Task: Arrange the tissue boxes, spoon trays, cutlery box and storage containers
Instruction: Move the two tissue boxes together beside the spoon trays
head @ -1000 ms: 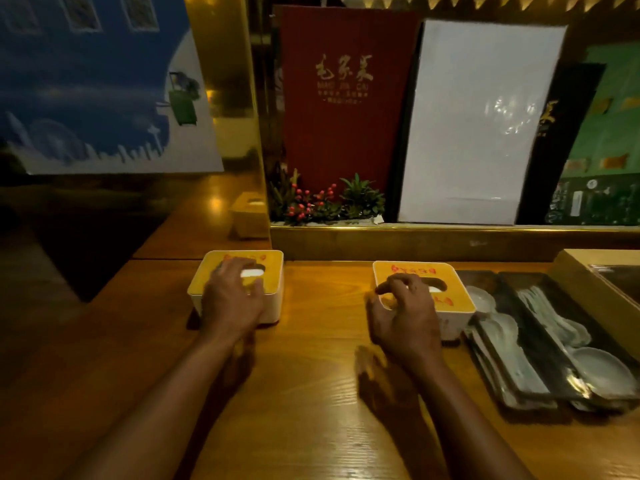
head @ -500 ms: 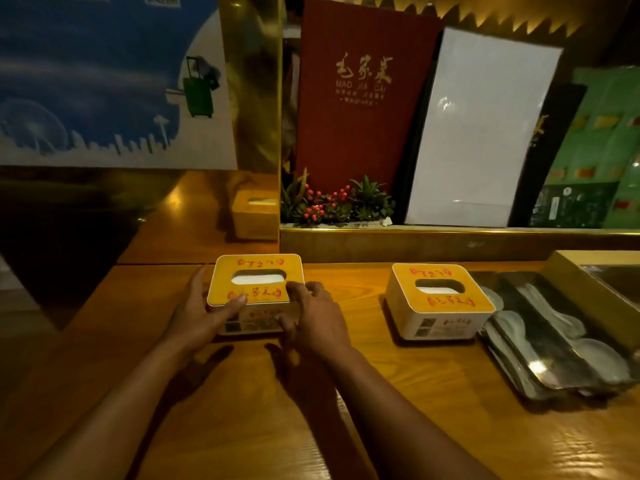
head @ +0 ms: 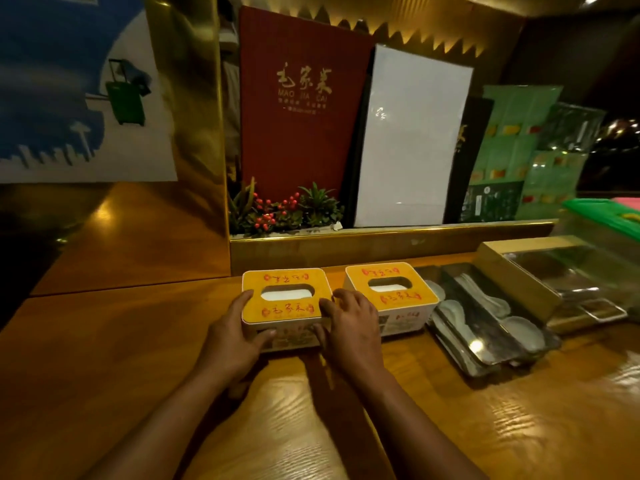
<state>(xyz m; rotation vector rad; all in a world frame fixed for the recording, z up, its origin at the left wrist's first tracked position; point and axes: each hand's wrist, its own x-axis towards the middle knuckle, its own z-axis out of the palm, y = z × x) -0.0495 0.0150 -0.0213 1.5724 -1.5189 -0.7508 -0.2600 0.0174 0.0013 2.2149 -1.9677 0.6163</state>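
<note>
Closest to the camera was just a big stretch of bare wooden surface [head: 485,427], plenty of open room there, with both forearms reaching out over it. The left hand [head: 235,336] was cupped around the left end of the nearer tissue box [head: 285,306], fingers up along the side and thumb across its front face. The right hand [head: 349,327] was half curled on the same box's right end, fingertips on the top corner, sitting right in the narrow gap between the two boxes. So both hands had that one box clamped between them.

The second tissue box [head: 391,289] sat just beside it on the right, close but apart, slightly further back. Right against that one were two dark spoon trays [head: 491,327] with white spoons, angled a bit. Past those, the wooden cutlery box [head: 519,271] and a clear storage container [head: 602,237] with a green lid near the right edge. Behind everything ran a gold ledge [head: 381,242] holding a red menu [head: 298,109] and some berry plants [head: 284,211].
</note>
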